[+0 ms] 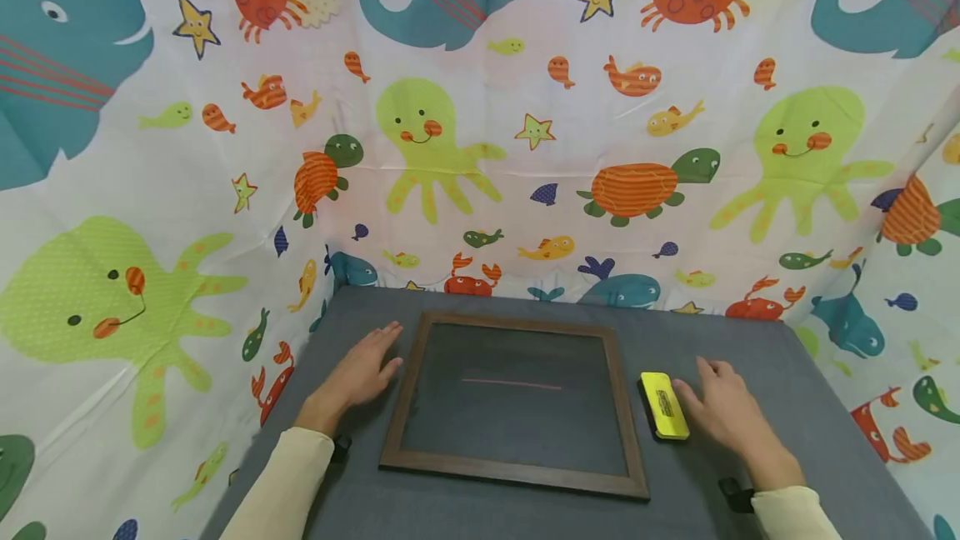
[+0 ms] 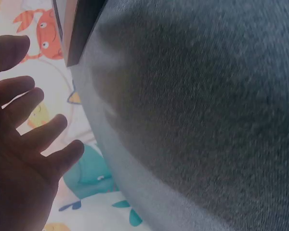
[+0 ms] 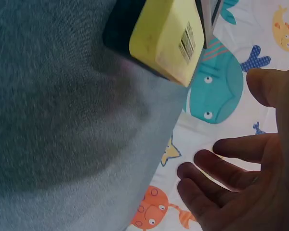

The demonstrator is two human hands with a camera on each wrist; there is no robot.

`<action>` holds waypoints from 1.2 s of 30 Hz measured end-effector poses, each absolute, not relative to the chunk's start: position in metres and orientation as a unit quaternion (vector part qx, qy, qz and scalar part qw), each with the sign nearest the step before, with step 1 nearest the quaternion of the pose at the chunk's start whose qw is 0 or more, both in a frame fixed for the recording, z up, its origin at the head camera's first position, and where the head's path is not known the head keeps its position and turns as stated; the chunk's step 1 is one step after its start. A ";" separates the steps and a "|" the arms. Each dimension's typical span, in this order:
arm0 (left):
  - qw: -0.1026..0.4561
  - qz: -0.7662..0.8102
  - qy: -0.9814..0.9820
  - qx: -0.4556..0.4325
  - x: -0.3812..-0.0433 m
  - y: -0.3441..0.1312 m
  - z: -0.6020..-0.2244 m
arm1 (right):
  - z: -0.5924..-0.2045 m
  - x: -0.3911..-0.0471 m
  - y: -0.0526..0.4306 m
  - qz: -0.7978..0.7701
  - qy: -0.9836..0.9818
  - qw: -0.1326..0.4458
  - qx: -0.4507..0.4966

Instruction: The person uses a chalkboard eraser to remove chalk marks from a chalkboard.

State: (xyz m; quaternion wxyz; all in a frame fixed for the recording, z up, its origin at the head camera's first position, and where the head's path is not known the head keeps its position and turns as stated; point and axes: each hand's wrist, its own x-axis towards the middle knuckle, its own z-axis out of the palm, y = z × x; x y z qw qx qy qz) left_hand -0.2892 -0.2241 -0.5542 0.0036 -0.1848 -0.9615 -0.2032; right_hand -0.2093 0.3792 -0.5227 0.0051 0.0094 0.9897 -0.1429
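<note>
A small blackboard [image 1: 517, 432] in a brown wooden frame lies flat on the grey table, with one thin reddish line [image 1: 512, 384] drawn across its middle. To the left of the frame is my left hand [image 1: 363, 369], fingers extended and holding nothing. My right hand [image 1: 723, 407] is at the right, its thumb close to a yellow board eraser [image 1: 664, 407] with a dark underside. In the right wrist view the eraser [image 3: 168, 43] stands apart from the loosely bent fingers. The left wrist view shows the left palm [image 2: 24, 159] with spread fingers, near a frame corner [image 2: 74, 53].
Grey cloth covers the table [image 1: 525, 515]. Behind it and at both sides hangs a white curtain [image 1: 495, 232] printed with sea animals. A dark band with a small device [image 1: 737, 494] is on the right wrist, and another [image 1: 341, 448] on the left.
</note>
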 end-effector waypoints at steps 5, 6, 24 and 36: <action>-0.026 -0.219 -0.955 -0.196 -0.288 -0.219 -0.557 | -0.527 -0.212 0.375 -0.138 0.990 0.041 0.002; -0.031 -0.219 -0.955 -0.199 -0.288 -0.218 -0.558 | -0.528 -0.211 0.374 -0.135 0.990 0.047 0.000; -0.090 -0.216 -0.948 -0.214 -0.284 -0.213 -0.564 | -0.551 -0.212 0.347 -0.126 0.989 0.079 0.013; -0.080 -0.214 -0.947 -0.225 -0.281 -0.211 -0.566 | -0.548 -0.212 0.335 -0.132 0.986 0.084 0.062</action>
